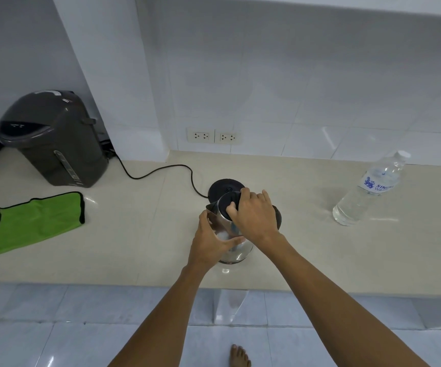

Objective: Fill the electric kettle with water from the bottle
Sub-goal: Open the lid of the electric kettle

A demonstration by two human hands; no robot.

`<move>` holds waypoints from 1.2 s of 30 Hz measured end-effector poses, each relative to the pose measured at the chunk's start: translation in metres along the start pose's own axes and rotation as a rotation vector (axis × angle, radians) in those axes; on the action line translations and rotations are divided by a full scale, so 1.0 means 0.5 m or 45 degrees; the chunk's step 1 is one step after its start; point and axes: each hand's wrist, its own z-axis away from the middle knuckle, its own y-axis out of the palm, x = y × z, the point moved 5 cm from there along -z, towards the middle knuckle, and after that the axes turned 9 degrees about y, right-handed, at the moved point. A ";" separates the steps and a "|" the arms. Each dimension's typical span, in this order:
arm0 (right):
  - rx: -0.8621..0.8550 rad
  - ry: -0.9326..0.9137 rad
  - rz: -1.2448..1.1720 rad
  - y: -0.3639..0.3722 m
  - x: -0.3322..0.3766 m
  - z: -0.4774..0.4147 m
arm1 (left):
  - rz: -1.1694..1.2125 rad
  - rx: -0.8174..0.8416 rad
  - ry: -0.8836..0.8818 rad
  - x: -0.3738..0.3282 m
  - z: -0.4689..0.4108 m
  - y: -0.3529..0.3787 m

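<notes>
1. The right hand [254,215] lies over the top of the electric kettle [231,234]; its fingers [234,207] curl down onto the dark lid [228,205], pinching its edge, knuckles raised.
2. The left hand [211,245] cups the kettle's shiny steel side from 9 o'clock, thumb [231,242] stretched across the near wall, the other fingers wrapped behind and out of sight.
3. The kettle stands on the beige counter [320,247], near its front edge, spout toward 10 o'clock and dark handle at 3 o'clock, partly hidden by the right wrist.
4. Just behind the kettle, at 12 o'clock, sits its round black base [226,188], apart from the kettle's bottom; a black cord [161,170] runs from it toward 10 o'clock.
5. The water bottle [370,189] stands upright at 2 o'clock, well apart from both hands, white cap on and holding clear water.
6. At 9 o'clock lies a green cloth [39,221], flat on the counter; beyond it, at 10 o'clock, stands a dark grey hot-water dispenser [55,139].
7. Two wall sockets [214,136] sit at 12 o'clock on the white tiled wall.
8. A bare foot [239,356] shows on the floor tiles at 6 o'clock.
</notes>
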 end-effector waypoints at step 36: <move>0.196 0.421 -1.264 -0.069 -0.181 0.031 | -0.026 -0.020 0.039 -0.001 0.002 -0.006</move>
